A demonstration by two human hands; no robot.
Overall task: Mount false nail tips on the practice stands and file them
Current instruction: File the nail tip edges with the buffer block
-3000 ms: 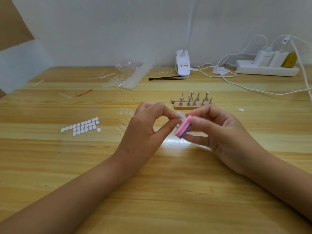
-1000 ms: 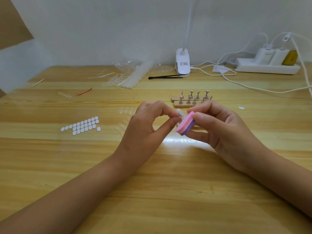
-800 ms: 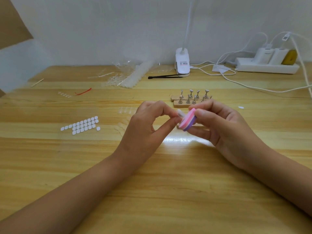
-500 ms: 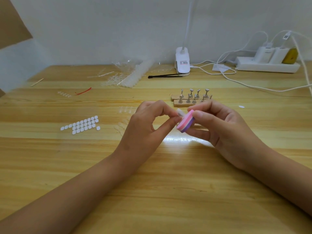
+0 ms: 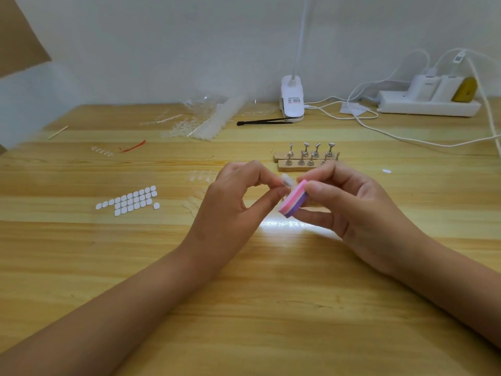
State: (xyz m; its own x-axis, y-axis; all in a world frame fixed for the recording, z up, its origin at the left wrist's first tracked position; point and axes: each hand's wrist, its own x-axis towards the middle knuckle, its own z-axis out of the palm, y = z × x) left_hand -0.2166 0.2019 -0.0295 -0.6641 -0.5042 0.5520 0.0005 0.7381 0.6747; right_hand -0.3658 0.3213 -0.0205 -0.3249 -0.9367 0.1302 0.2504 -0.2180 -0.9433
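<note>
While the left hand (image 5: 233,202) pinches a single clear nail tip (image 5: 286,181) between thumb and forefinger, remaining fingers curled loosely behind, the right hand (image 5: 349,210) grips a pink-and-purple buffer block (image 5: 294,202) between thumb and fingers, one edge of the block against the tip. Filing is under way, done in the hands just above the wooden table (image 5: 271,308), not on a stand. The practice stands (image 5: 306,158), two short wooden bars carrying metal pegs, sit just beyond the hands. Every peg head that can be made out looks bare, and the right-hand end is partly hidden by fingers. Judgement: mounting has not begun, or at least nothing shows on the pegs. A few loose clear tips (image 5: 202,176) lie near the left hand, faint against the wood, count not readable. More sit in the plastic bag (image 5: 214,118) at the back. The sheet of white adhesive tabs (image 5: 130,200) to the left looks nearly full, one tab lying apart from it. Estimate: early stage, one tip being shaped, the rest left to file and all of the mounting ahead.
</note>
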